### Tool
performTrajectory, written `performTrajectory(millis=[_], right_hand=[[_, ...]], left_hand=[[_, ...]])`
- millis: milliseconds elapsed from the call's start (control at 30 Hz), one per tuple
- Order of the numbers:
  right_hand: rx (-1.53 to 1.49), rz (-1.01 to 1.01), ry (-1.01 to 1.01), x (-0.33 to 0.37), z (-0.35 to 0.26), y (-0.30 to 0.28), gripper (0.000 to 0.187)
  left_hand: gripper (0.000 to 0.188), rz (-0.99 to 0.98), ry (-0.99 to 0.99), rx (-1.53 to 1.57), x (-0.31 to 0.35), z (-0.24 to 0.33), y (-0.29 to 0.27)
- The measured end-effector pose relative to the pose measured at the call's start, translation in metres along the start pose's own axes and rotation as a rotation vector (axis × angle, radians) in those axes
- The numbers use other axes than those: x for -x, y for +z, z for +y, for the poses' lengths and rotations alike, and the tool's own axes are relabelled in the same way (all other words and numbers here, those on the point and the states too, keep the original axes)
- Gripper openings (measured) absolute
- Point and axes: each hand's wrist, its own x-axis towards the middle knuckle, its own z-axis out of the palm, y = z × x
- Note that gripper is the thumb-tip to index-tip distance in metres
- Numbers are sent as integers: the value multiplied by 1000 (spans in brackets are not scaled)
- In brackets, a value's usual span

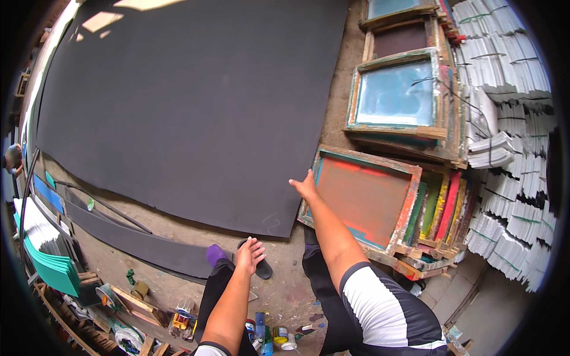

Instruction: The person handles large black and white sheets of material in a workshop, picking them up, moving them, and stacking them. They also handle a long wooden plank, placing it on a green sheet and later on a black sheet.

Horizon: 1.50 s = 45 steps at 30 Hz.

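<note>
My right hand [306, 186] reaches forward to the corner where a large dark grey sheet [196, 113] meets a wooden screen-printing frame [405, 213] with orange-stained mesh. Its thumb and a finger are spread apart, with nothing seen between them; whether it touches the frame's left edge I cannot tell. Lower down, my left hand [250, 256] hangs open in the air, palm partly turned up, beyond the near edge of the sheet. Below it a dark sandal [264, 268] shows on the floor. The sheet lies broad and flat, its near right corner marked with a faint pale scribble.
More printing frames [396, 92] with blue mesh are stacked at the right, beside tied bundles of white sheets [504, 178]. A narrow dark strip [136, 237] and green sheets [50, 267] lie at left. Paint pots [280, 334] stand near my feet. Another person [14, 158] is at the far left.
</note>
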Motion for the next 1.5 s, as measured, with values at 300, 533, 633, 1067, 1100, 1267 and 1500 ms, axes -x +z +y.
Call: performTrajectory(millis=[300, 533, 633, 1067, 1100, 1267, 1500], right_hand=[[-692, -8, 39, 17, -62, -20, 55], [-494, -81, -127, 51, -155, -68, 50], [-417, -106, 9, 86, -214, -108, 36], [-388, -130, -127, 76, -324, -191, 39], [-379, -138, -146, 86, -329, -202, 37], [-366, -115, -227, 135, -332, -258, 33], [-361, 7, -318, 145, -289, -378, 37]], left_hand=[[96, 386, -22, -38, -20, 22, -13], [80, 304, 165, 262, 46, 70, -6], [75, 382, 237, 201, 105, 90, 19], [79, 430, 278, 163, 244, 117, 53], [75, 377, 263, 181, 233, 111, 41], [73, 334, 168, 154, 271, 87, 60], [72, 101, -3, 64, 287, 22, 114]])
